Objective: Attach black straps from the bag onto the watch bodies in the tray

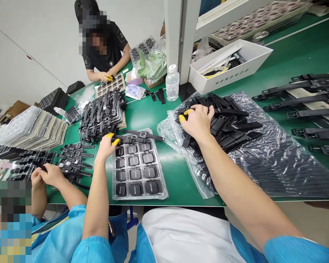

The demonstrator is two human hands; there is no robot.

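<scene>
My left hand (107, 147), with yellow covers on its fingertips, is closed at the left end of a black watch with strap (142, 135) lying across the top of a clear tray (139, 197). Square black pieces (135, 174) fill the tray's compartments. To the right, my right hand (197, 120), also with yellow fingertip covers, reaches onto a heap of black straps (224, 128) on a clear plastic bag (252, 160). Its thumb and a finger are at the heap's left end; what lies between them is hard to make out.
A bottle (172, 83) and a white box (230, 65) stand behind the heap. Strapped watches (101, 113) are piled on trays at the left. A person's hands (51, 175) work at left; another person (107, 51) sits opposite.
</scene>
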